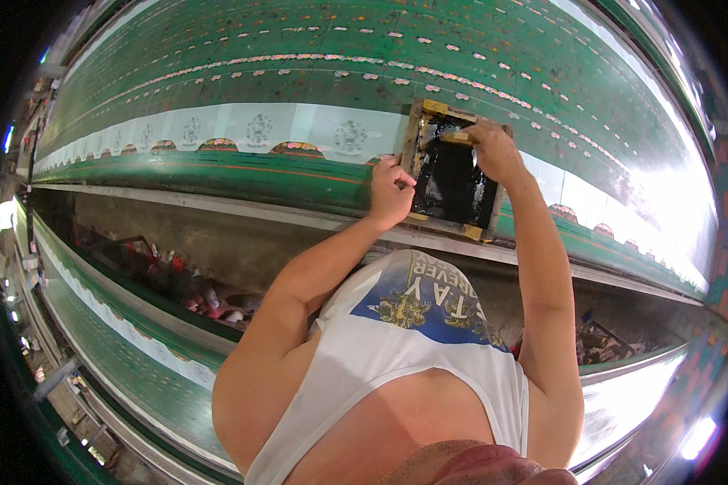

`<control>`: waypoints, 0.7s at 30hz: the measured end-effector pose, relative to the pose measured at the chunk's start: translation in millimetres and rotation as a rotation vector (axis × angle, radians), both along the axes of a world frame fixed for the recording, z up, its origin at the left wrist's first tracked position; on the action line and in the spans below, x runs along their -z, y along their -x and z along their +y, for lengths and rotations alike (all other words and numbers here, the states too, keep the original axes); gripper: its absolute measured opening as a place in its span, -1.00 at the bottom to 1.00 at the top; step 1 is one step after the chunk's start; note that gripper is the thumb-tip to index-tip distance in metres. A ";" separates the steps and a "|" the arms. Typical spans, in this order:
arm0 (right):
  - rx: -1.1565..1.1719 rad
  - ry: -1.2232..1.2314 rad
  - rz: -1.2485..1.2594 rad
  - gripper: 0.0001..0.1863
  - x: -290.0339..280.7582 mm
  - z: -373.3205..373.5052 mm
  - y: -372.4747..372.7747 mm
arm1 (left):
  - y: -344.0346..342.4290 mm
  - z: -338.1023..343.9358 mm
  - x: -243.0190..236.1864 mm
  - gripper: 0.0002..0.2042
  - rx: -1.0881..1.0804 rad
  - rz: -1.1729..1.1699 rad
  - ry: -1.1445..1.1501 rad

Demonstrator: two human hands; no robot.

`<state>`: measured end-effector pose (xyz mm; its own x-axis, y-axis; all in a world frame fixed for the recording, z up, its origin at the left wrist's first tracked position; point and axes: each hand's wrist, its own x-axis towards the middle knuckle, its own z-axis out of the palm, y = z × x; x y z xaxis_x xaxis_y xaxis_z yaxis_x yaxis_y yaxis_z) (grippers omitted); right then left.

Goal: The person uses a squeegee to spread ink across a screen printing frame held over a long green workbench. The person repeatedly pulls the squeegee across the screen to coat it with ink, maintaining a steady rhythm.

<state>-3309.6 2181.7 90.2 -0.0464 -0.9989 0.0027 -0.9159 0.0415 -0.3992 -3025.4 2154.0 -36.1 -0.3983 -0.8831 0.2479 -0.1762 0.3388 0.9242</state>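
A wooden printing screen frame [413, 125] lies on the printing bed, its middle coated in glossy black ink [455, 182]. My left hand [392, 191] is at the frame's left side, fingers curled closed against that edge. My right hand [497, 153] grips a wooden squeegee [455, 139] near the top of the inked area. Beneath and beside the frame runs a pale fabric strip [299, 128] with colourful arched prints and faint grey motifs.
The long green bed [299, 32] carries rows of small printed marks. On my side, a metal rail [259, 204] edges it, with a trough of scraps [210, 295] below. A second green bed [113, 339] with fabric lies behind me.
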 end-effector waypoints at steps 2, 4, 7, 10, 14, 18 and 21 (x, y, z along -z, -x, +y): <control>0.038 0.189 0.041 -0.57 7.7 -6.0 0.4 | -1.3 0.9 -4.3 -0.81 -0.002 -0.049 -0.007; 0.037 0.203 0.057 -0.52 13.0 -1.1 -7.5 | -2.5 1.3 -6.4 -0.82 0.000 -0.074 -0.004; 0.035 0.107 0.094 -0.48 7.4 15.3 -27.8 | -3.4 1.5 -5.9 -0.83 -0.003 -0.068 -0.007; 0.032 0.054 0.089 -0.45 3.8 44.9 -53.7 | -3.0 5.1 -7.9 -0.84 -0.015 -0.031 -0.045; 0.030 0.125 0.077 -0.42 4.6 86.1 -86.1 | -0.3 4.4 -9.2 -0.83 -0.007 -0.019 -0.020; 0.036 0.109 0.090 -0.42 -2.9 118.5 -115.8 | -4.0 2.8 -4.8 -0.85 0.010 -0.065 -0.048; 0.045 0.064 0.070 -0.43 -2.4 134.5 -126.1 | -4.1 3.0 -6.3 -0.86 0.005 -0.097 -0.052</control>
